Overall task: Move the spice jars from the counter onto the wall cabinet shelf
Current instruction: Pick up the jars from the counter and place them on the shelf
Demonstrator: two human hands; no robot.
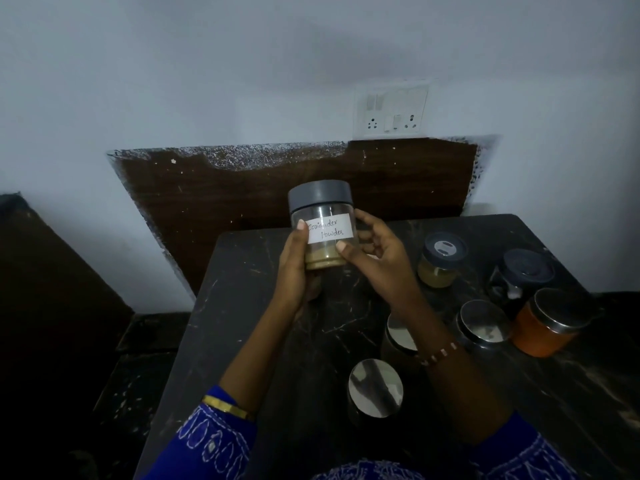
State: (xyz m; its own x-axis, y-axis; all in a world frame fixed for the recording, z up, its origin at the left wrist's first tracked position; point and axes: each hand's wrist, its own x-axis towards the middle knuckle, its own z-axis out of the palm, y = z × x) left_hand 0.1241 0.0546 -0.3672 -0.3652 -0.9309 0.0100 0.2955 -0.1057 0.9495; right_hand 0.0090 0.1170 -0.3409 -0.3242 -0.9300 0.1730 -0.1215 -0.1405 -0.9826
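I hold a clear jar [322, 216] with a grey lid and a white handwritten label above the dark counter [242, 306]. A little tan powder lies at its bottom. My left hand [294, 268] grips its left side and base. My right hand [374, 261] holds its right side, thumb on the front. On the counter to the right stand several more jars: a grey-lidded one with tan powder [440, 261], a dark-lidded one [523, 278], an orange one with a steel lid [550, 323], and steel-lidded ones [481, 327] [375, 389]. No cabinet shelf is in view.
A dark wooden panel [277, 188] leans against the pale wall behind the counter. A white switch and socket plate [391, 109] sits on the wall above it. A dark low surface [52, 271] lies left of the counter.
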